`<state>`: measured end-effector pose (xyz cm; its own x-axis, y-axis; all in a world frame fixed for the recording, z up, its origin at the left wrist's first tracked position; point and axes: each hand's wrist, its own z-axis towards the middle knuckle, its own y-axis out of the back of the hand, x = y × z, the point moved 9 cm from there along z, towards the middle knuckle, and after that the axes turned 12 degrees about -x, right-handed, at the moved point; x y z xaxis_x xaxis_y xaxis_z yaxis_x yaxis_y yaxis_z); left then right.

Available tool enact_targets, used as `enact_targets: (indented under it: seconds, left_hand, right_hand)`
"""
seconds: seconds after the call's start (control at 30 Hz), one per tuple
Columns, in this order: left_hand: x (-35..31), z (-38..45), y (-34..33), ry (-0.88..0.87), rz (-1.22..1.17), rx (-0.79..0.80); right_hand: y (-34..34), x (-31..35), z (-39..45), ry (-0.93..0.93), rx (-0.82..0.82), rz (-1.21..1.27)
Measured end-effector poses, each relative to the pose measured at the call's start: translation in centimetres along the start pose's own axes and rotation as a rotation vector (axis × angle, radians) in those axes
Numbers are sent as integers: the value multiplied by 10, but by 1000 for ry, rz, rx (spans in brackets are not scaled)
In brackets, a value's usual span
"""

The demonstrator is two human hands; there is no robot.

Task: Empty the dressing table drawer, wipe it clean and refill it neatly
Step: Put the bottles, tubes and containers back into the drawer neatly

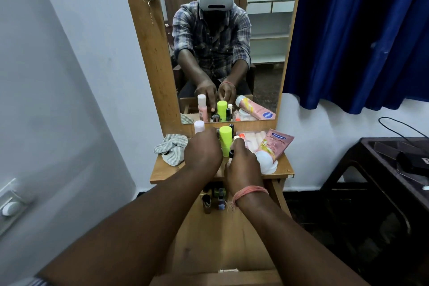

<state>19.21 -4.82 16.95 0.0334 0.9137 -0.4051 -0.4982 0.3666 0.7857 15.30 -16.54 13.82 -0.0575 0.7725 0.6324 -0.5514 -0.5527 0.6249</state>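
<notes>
Setting small bottles beside the green bottle [225, 140], the right hand [243, 162] pinches one; the left hand [203, 151] curls, its hold hidden. The drawer [232, 239] below keeps a few bottles [214, 199]: stand each upright, close together.

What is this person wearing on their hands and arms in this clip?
Both hands are bare, with no gloves or rings visible. The right hand has a band of orange-pink thread wound several times round the wrist, with a frayed knot end. The left hand and its wrist carry nothing. The forearms are uncovered; a striped sleeve edge shows at the left arm's lower end.
</notes>
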Motion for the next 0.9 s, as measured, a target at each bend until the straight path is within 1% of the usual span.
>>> enact_targets:
  seconds: [0.2, 0.33, 0.4, 0.47, 0.53, 0.6, 0.7, 0.77, 0.9]
  left_hand:
    - [-8, -4, 8, -45, 18, -18]
    - [-9, -20, 29, -94, 10, -63]
    - [3, -32, 44, -78, -41, -85]
    - [20, -50, 58, -70, -74, -111]
    - [40, -75, 62, -30, -157, -97]
    - [59, -99, 46, 52, -225, -7]
    - [82, -122, 9, 137, -206, 119]
    - [92, -133, -7, 191, -204, 163]
    - [95, -141, -20, 196, -218, 205]
  right_hand:
    - [3, 5, -3, 8, -12, 30]
    - [22, 4, -14, -16, -7, 176]
    - [30, -2, -29, -62, 51, 293]
    - [26, -18, -48, -136, 145, 367]
    - [19, -37, -65, -207, 206, 339]
    - [10, -53, -74, -232, 255, 237]
    - [-6, -62, -78, -254, 335, 126]
    - [-16, -60, -77, -230, 350, 58]
    - [-34, -48, -75, -120, 401, -31]
